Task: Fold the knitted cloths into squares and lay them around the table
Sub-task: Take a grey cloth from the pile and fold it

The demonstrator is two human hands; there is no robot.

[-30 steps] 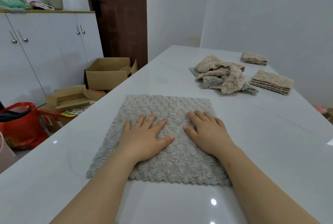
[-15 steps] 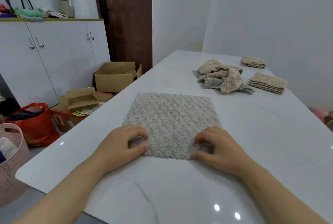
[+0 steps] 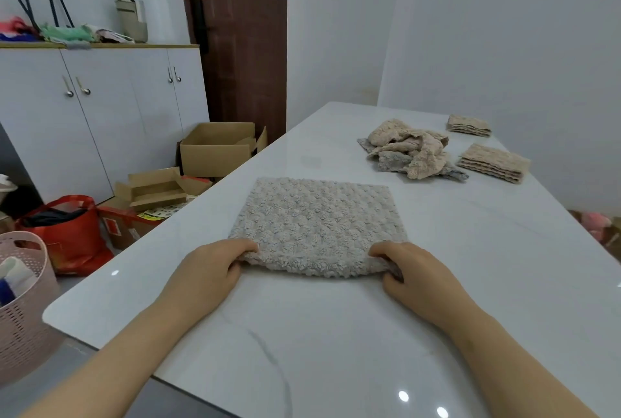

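Observation:
A grey knitted cloth (image 3: 316,216) lies spread on the white table (image 3: 336,333) in front of me. My left hand (image 3: 208,269) pinches its near left corner, and my right hand (image 3: 410,276) pinches its near right corner. The near edge is lifted slightly off the table between them. A heap of unfolded beige and grey cloths (image 3: 410,153) lies further back on the right. Beside it rest two folded beige cloths, one near (image 3: 494,162) and one far (image 3: 468,125).
The table's left edge runs diagonally, and its near left corner is rounded. On the floor to the left stand cardboard boxes (image 3: 215,148), a red bag (image 3: 67,232) and a pink perforated basket (image 3: 23,303). White cabinets (image 3: 100,115) and a brown door (image 3: 242,47) stand behind.
My hands went from pressing flat on the cloth's middle to gripping its near corners. The near edge now rises off the table. The view has tilted upward.

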